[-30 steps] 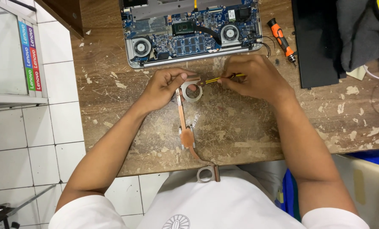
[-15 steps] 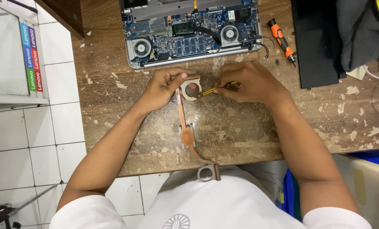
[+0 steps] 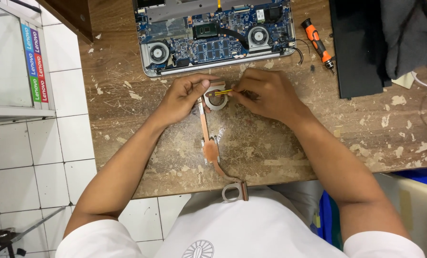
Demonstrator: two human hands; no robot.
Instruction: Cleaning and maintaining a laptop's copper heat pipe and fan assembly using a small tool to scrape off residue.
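Plain white short-sleeve tee with a small round line-drawn emblem on the chest, sleeves ending well above the elbows, forearms bare down to both hands, no watch or rings.

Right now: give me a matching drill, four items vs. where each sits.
Items:
1. laptop
2. orange screwdriver
3. heat pipe
4. yellow tool

Places:
A. in the right hand
B. opened, at the far edge of the table
C. under the left hand, running back toward the person
D. right of the laptop, lying loose

Pairs: 1-B, 2-D, 3-C, 4-A
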